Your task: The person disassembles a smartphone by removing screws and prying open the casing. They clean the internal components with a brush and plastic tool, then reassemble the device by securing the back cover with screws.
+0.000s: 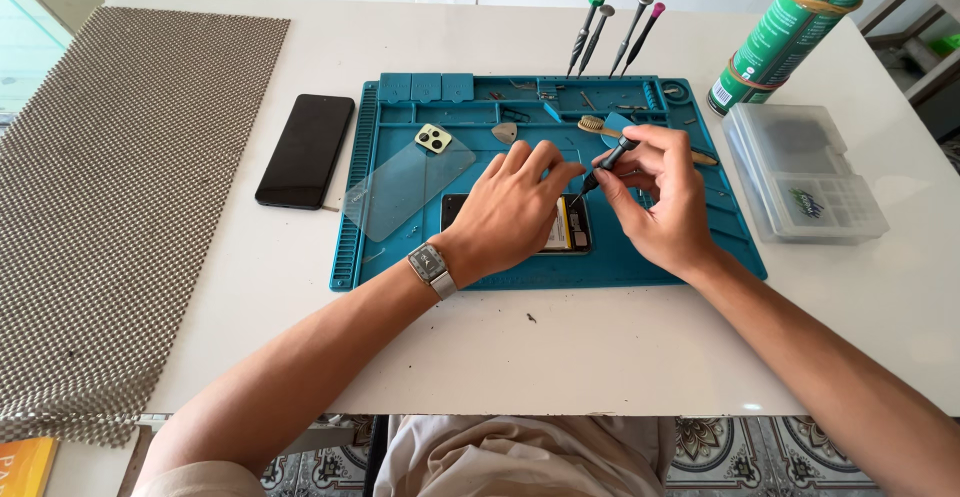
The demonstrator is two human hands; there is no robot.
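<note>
Bright daylight, sharp center, warped edges

Scene was evenly lit by soft daylight, strongest at upper left. White table (600,347) was near blown out, with faint soft shadows under both forearms. Clear plastic sheet (408,189) showed mild glare. Focus was crisp centrally; wide-angle distortion bent the edges

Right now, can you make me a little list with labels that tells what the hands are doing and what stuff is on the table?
Left hand: rests on the opened phone, holding it down
Right hand: grips a small screwdriver, tip pointing down at the opened phone
Mat: blue work mat under both hands
On the mat: clear back cover, camera piece, brush
Left of the mat: black phone, lying flat
Behind the mat: four spare screwdrivers, standing up
Right side: clear plastic box, green spray can
</note>
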